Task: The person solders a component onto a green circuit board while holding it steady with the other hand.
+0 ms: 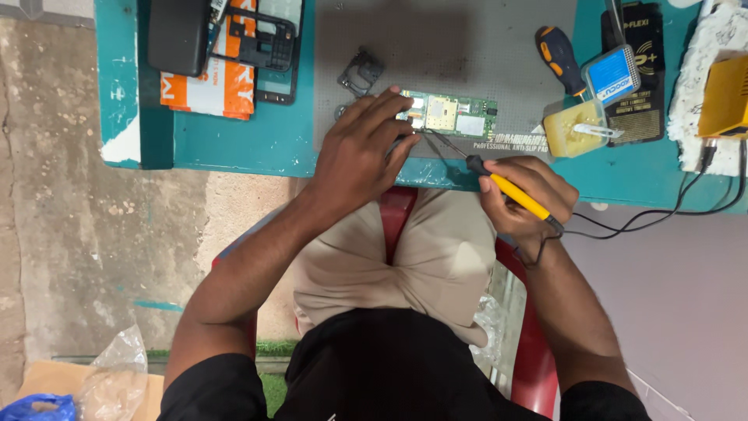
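Note:
A green phone circuit board (456, 115) lies on a grey anti-slip mat (444, 47) on the teal table. My left hand (360, 152) rests on the mat's near edge, its fingertips pressing the board's left end. My right hand (526, 199) grips a yellow-handled soldering iron (514, 192), whose thin tip (436, 140) points toward the board's lower left edge near my left fingers. The iron's black cord (639, 222) runs off to the right.
A small black frame part (361, 72) lies on the mat. At the left are a black phone (179, 35), an orange box (222, 78) and a phone frame (273, 47). To the right: a screwdriver (559, 58), flux tub (576, 129), blue-white box (613, 76), yellow station (725, 97).

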